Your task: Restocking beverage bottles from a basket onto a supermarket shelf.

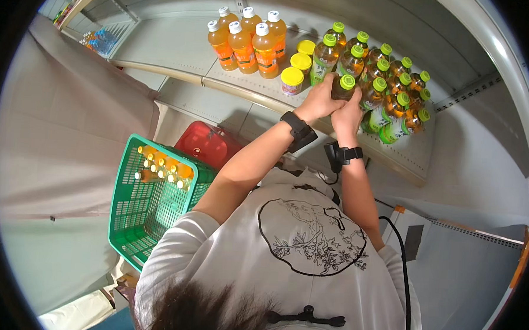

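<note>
Both of my hands are closed around one green-capped tea bottle (344,88) at the front edge of the shelf. My left hand (321,99) grips its left side and my right hand (348,113) its right side; the thumbs meet in front. The lower part of the bottle is hidden by the hands. Behind it and to its right stand several more green-capped bottles (377,71) in rows, the nearest ones beside my right hand. Left of my left hand are three small jars with yellow lids (292,81), one behind another.
Several white-capped orange drink bottles (265,54) stand further left on the metal shelf (172,41). Below left is a green plastic basket (126,194) holding several bottles with orange or pale contents, beside a red container (208,142). A black cable (406,268) hangs along the right side.
</note>
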`<state>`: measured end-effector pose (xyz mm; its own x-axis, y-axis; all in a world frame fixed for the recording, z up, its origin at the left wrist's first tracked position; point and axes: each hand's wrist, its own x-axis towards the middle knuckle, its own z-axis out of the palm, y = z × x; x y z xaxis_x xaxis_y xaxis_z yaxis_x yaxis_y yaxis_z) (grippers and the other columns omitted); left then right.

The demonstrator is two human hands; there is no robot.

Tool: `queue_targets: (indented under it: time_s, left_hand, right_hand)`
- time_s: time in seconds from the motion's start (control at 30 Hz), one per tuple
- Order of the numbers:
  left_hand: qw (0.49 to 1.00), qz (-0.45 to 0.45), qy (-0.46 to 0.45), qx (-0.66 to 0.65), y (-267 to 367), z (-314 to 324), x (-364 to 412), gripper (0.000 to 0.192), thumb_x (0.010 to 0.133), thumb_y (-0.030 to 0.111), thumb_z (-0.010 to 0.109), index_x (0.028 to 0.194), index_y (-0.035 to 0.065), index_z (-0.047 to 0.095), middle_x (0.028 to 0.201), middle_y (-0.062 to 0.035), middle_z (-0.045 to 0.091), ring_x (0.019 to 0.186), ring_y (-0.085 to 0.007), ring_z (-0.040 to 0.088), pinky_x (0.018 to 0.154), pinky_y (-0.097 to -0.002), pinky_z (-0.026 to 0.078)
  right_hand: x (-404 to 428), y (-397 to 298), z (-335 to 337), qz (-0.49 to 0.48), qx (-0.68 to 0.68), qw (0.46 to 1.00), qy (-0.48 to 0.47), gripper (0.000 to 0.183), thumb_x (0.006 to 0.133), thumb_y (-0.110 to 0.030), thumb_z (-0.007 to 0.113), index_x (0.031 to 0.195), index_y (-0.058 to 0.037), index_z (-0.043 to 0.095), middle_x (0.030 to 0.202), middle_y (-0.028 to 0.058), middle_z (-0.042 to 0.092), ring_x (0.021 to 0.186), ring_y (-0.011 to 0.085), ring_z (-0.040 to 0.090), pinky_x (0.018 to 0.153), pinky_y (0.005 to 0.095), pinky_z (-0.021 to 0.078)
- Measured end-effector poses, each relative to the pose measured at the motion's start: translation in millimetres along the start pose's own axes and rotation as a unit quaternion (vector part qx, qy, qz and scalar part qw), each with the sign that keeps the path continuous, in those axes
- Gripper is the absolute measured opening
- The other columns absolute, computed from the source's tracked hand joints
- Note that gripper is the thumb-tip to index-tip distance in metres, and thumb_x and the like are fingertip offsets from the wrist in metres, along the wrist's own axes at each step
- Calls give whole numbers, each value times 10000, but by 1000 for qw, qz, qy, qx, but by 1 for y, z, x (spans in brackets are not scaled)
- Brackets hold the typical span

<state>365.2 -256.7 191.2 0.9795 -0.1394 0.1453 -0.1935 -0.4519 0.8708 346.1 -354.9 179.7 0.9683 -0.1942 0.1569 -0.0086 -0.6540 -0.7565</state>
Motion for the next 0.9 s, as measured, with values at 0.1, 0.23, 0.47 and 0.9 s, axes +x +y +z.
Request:
queue_targets:
  time_s: [0.1,0.23,0.47,0.9]
  left_hand:
    - [1000,-1,25,-5,3,4,-16,682,612,186,670,1167,-7,323,976,-208,547,922,-296,546,774,-335,436]
    - [996,10,81,-24,16,6,-46,675,611,170,671,1165,-8,328,968,-202,550,904,-293,552,766,-333,442]
    - [988,-19,145,-45,41,6,-99,699,587,196,662,1169,-11,333,1052,-215,502,957,-347,500,806,-372,415]
    - [952,-104,288,-2,42,-8,-189,672,607,162,668,1170,-9,343,1013,-179,543,923,-275,552,807,-322,431]
  right_hand:
    - [-15,-2,-10,-10,48,999,-12,567,720,-54,480,1229,-74,232,849,172,593,810,340,568,688,402,443]
    - [-34,-7,-24,-35,53,997,-40,559,717,-55,492,1222,-87,253,875,173,589,822,330,570,692,390,449]
    - [-74,-17,-43,-89,108,988,-70,555,711,-120,565,1203,-99,310,928,162,584,872,302,569,731,372,450]
    - [-141,-27,-22,-168,153,957,-179,485,761,-124,549,1193,-83,332,976,127,572,883,219,564,755,322,440]
